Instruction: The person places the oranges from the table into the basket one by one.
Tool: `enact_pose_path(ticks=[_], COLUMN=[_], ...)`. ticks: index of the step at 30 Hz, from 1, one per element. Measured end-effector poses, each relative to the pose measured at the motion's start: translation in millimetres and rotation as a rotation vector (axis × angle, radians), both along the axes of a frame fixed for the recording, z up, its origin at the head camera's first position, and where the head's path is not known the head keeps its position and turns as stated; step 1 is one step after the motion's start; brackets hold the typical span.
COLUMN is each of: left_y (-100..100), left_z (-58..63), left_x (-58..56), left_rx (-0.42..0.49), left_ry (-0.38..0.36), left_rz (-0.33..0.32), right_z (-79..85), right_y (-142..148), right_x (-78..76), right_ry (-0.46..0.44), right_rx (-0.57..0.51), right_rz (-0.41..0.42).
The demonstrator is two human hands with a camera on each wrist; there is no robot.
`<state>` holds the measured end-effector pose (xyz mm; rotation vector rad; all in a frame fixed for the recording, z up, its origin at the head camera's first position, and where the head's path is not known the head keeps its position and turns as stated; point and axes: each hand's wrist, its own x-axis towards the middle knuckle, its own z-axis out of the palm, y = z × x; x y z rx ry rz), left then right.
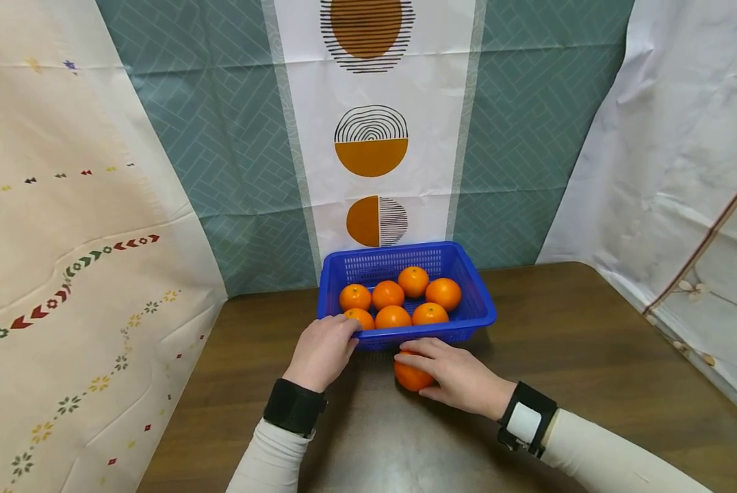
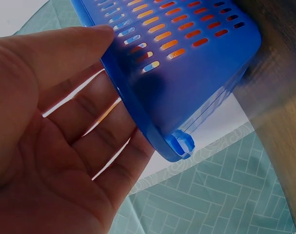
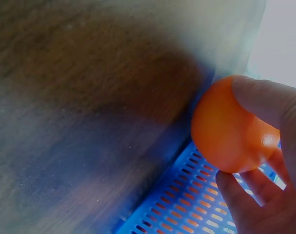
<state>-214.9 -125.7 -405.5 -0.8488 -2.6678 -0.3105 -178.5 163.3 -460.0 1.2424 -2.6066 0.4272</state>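
Observation:
A blue plastic basket [image 1: 484, 316] with slotted walls stands on the table, holding several oranges [image 1: 393, 317]. At its front left corner, my left hand [image 1: 322, 350] pinches the rim. The left wrist view has the thumb [image 2: 89, 41] against the slotted outer wall [image 2: 206, 63], while the other fingers reach behind the rim. In front of the basket, my right hand [image 1: 467, 378] grips a single orange [image 1: 408, 373]. Thumb and fingertips spread around that orange [image 3: 226, 129] in the right wrist view, with the basket's slotted wall [image 3: 172, 214] close behind it.
The brown wooden table [image 1: 547, 342] extends to both sides of the basket. Behind it hangs a green and white patterned cloth [image 1: 239, 150]. A cream cloth [image 1: 97, 308] borders the left side, and a white floral cloth [image 1: 676, 205] the right.

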Motion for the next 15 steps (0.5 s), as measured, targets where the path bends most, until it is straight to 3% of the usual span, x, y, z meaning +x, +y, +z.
enact_pose_path(ticks=[15], left_y=[1], left_z=[0.5], left_x=[-0.6], left_rx=[-0.002], left_ry=[-0.010], left_rz=[0.006], right_z=[13.5], right_y=[6], right_x=[17.0], right_ry=[-0.011], right_rx=[-0.039], right_rz=[0.029])
